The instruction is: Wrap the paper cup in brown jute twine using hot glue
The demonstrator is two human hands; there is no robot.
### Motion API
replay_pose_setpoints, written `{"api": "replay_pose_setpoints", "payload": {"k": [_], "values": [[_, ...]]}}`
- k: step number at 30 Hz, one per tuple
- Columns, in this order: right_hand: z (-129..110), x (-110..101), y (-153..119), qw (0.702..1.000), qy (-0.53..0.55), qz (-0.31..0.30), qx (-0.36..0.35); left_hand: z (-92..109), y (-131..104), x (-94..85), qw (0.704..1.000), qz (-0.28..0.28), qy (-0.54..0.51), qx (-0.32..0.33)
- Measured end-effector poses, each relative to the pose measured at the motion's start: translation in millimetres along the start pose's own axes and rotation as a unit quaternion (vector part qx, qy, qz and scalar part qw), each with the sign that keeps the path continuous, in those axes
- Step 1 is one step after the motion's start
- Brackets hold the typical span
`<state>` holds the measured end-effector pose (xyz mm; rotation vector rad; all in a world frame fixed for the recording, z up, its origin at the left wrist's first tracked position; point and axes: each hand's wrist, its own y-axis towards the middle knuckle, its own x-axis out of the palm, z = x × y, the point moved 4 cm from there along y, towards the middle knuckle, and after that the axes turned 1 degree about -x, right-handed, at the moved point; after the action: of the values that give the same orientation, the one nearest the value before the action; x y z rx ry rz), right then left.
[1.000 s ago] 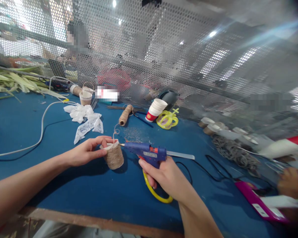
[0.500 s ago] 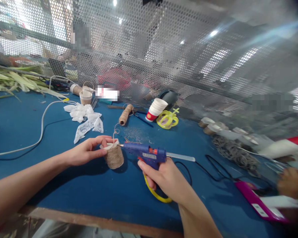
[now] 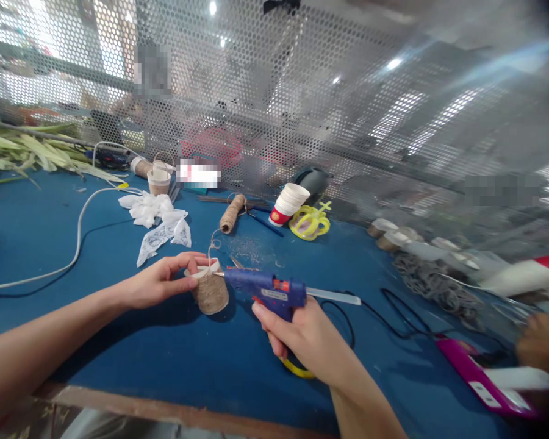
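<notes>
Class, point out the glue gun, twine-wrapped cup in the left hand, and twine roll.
Glue gun (image 3: 264, 289), head view: its blue body.
Twine-wrapped cup (image 3: 212, 294), head view: its wrapped side.
Twine roll (image 3: 233, 214), head view: its wound middle.

Left fingers (image 3: 181, 285) pinch a twine-wrapped cup (image 3: 212, 295); right fingers (image 3: 271, 321) grip a glue gun (image 3: 260, 285).

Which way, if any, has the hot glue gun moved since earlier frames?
Yes: the hot glue gun shifted slightly left and down in view against the paper cup stack; its nozzle sits lower at the twine-wrapped cup.

Crumpled white plastic (image 3: 149, 209), yellow crown-shaped ornament (image 3: 309, 224), pale green leaves (image 3: 41, 152), perforated screen (image 3: 256, 91)
</notes>
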<state>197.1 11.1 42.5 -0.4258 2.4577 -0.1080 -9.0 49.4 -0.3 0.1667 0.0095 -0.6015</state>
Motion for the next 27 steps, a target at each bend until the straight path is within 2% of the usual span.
{"api": "replay_pose_setpoints", "payload": {"k": [27], "values": [[4.0,-3.2,2.3,1.000,0.015,0.015,0.016,-2.3,0.4,-0.1,1.000,0.001,-0.006,-0.001]]}}
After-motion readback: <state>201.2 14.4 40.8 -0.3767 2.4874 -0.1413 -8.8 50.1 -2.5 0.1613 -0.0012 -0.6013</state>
